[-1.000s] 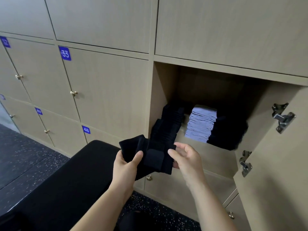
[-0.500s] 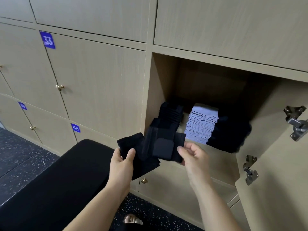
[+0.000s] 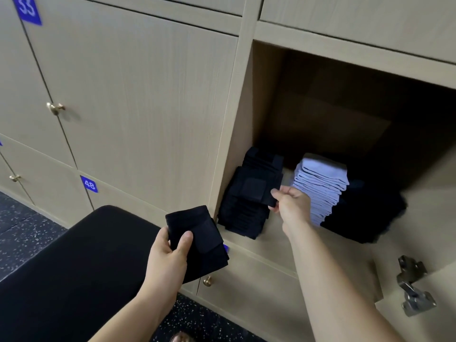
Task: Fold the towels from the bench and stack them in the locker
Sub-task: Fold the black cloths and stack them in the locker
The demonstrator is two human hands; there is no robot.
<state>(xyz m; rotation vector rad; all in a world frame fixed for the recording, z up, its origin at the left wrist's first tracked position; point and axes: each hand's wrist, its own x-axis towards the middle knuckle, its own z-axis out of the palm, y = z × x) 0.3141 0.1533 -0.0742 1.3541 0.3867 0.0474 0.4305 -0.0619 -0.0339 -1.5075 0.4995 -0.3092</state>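
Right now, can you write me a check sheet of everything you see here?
Surface: black padded bench in front of the lockers.
Job's things: folded black towel in the left hand; second black towel atop the black towel stack in the open locker; pale blue towel stack beside it; dark pile farther right.
Clutter: nothing seen.
Grippers: left hand grips its towel; right hand pinches the second black towel's edge.
Cables: nothing seen.
Surroundings: closed locker doors, labels 33 and 48, brass knobs, metal hinges, speckled floor.
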